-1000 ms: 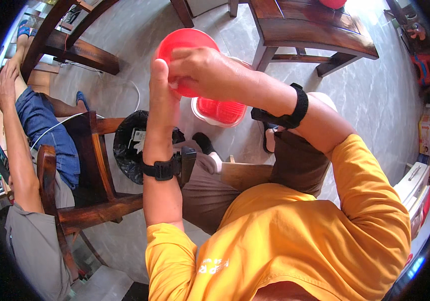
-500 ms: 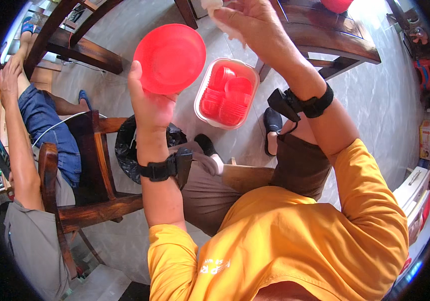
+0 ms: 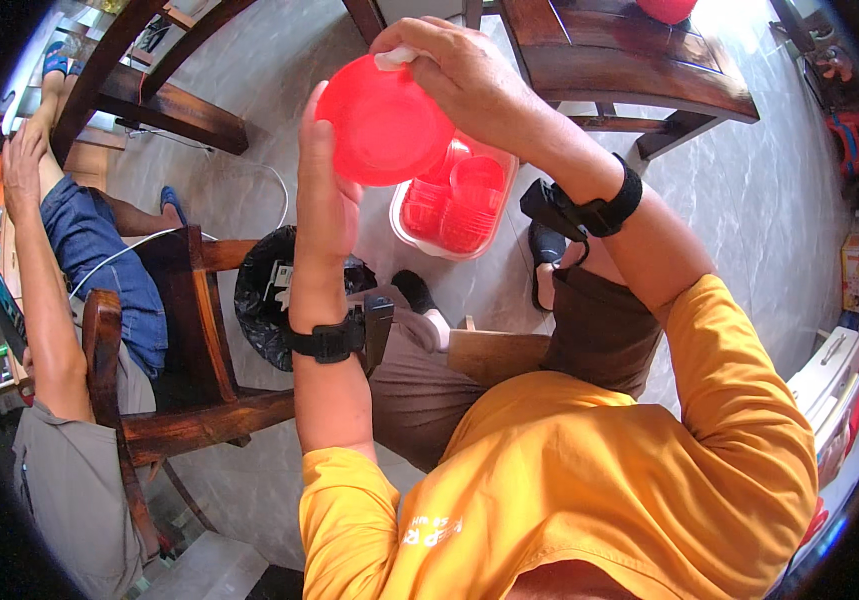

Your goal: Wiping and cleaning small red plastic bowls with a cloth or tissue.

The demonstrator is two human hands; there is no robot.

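Note:
My left hand [image 3: 324,195] holds up a round, shallow red dish [image 3: 384,130] by its left and lower edge. At the dish's upper rim, my right hand [image 3: 454,75] pinches a crumpled white tissue or cloth [image 3: 396,57] against it. Below and partly behind the dish, a white-rimmed tub [image 3: 411,240] stands on the floor. Several red plastic cups or small bowls [image 3: 459,205] fill it in stacks. The fingers of my left hand behind the dish are partly hidden.
Left of my legs is a bin lined with a black bag [image 3: 264,300], beside a wooden chair [image 3: 189,425]. Another person [image 3: 79,480] sits at the far left. A wooden seat [image 3: 629,60] holding a red round object [image 3: 667,8] stands at the far right.
The dish has moved right and now overlaps the tub in view. My right hand has come down and left, bringing the white tissue or cloth onto the dish's rim.

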